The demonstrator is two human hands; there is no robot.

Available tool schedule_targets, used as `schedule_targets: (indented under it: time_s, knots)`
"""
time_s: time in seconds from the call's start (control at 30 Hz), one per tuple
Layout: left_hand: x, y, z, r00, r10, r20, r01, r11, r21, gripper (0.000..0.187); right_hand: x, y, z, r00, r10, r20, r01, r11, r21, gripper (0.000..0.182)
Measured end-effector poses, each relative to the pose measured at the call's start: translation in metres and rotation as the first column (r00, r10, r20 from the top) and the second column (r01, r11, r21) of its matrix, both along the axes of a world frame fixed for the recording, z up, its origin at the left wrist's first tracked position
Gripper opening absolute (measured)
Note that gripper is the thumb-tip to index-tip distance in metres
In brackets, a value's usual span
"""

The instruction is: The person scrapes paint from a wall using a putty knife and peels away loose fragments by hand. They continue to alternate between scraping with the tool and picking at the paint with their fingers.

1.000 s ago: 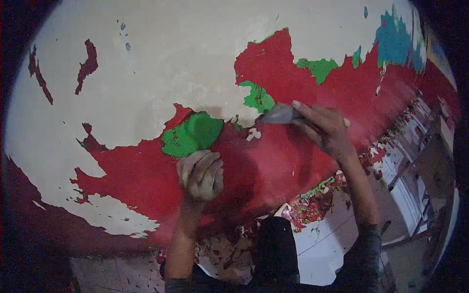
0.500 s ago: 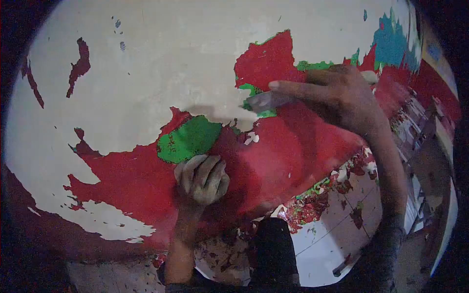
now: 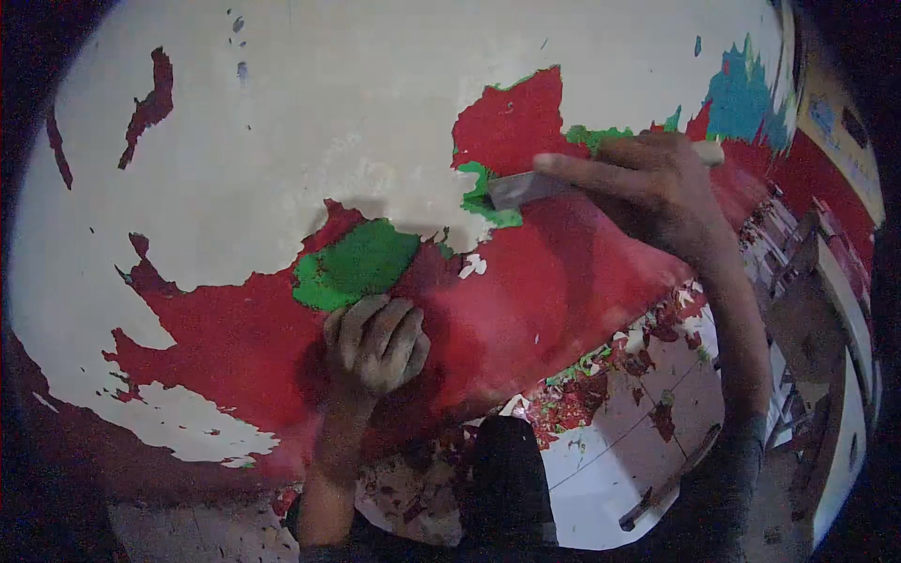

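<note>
A wall (image 3: 357, 103) has a cream coat over a red layer (image 3: 526, 291), with green patches between them. My right hand (image 3: 648, 183) is closed around a scraper (image 3: 530, 190), index finger stretched along its blade. The blade lies at the small green patch (image 3: 477, 188) on the edge of the cream coat. The pale end of the handle shows beyond my hand. My left hand (image 3: 380, 342) has its fingers curled and rests by the lower edge of a larger green patch (image 3: 361, 263); it looks like a pinch, but its fingertips are hidden.
Red, white and green flakes (image 3: 572, 394) lie along the foot of the wall on the tiled floor (image 3: 610, 460). A dark-clothed leg (image 3: 511, 469) shows at the bottom. Long pale pieces (image 3: 835, 338) stand at the right. Blue paint (image 3: 737, 98) shows at upper right.
The view has shifted slightly. The scraper blade now shows more sharply against the green patch. My left hand remains by the larger green patch.
</note>
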State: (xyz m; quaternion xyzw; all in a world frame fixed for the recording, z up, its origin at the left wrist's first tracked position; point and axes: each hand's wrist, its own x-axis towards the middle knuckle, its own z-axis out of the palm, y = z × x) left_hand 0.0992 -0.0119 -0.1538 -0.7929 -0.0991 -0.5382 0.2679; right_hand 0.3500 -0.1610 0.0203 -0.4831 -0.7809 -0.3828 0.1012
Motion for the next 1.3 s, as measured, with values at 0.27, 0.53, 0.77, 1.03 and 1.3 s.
schedule_targets:
  time_s: [0.27,0.53,0.77,1.03,1.3]
  knots:
    - [0.000,-0.006,0.003,1.000,0.025,-0.019,-0.026,0.998,-0.050,0.016,0.004,0.010,-0.012,0.999,0.038,0.001,-0.038,0.999,-0.035,0.058]
    - [-0.001,-0.011,0.005,0.998,0.052,-0.029,-0.053,0.998,-0.041,0.018,-0.002,0.010,-0.017,0.999,0.038,0.024,-0.037,0.998,-0.052,0.057]
    - [0.003,-0.001,-0.001,1.000,-0.009,0.017,0.009,1.000,-0.006,0.018,-0.006,0.010,-0.012,0.996,0.011,0.085,-0.006,0.998,-0.054,0.059]
    - [0.002,-0.004,0.002,1.000,0.004,-0.007,-0.004,1.000,-0.021,0.017,-0.012,0.007,-0.008,0.999,-0.032,0.009,0.033,0.994,-0.107,0.058]
    - [0.001,-0.002,0.002,0.998,-0.044,0.046,0.045,0.999,-0.022,0.015,-0.008,0.005,-0.013,0.975,0.014,-0.224,-0.017,1.000,-0.012,0.053]
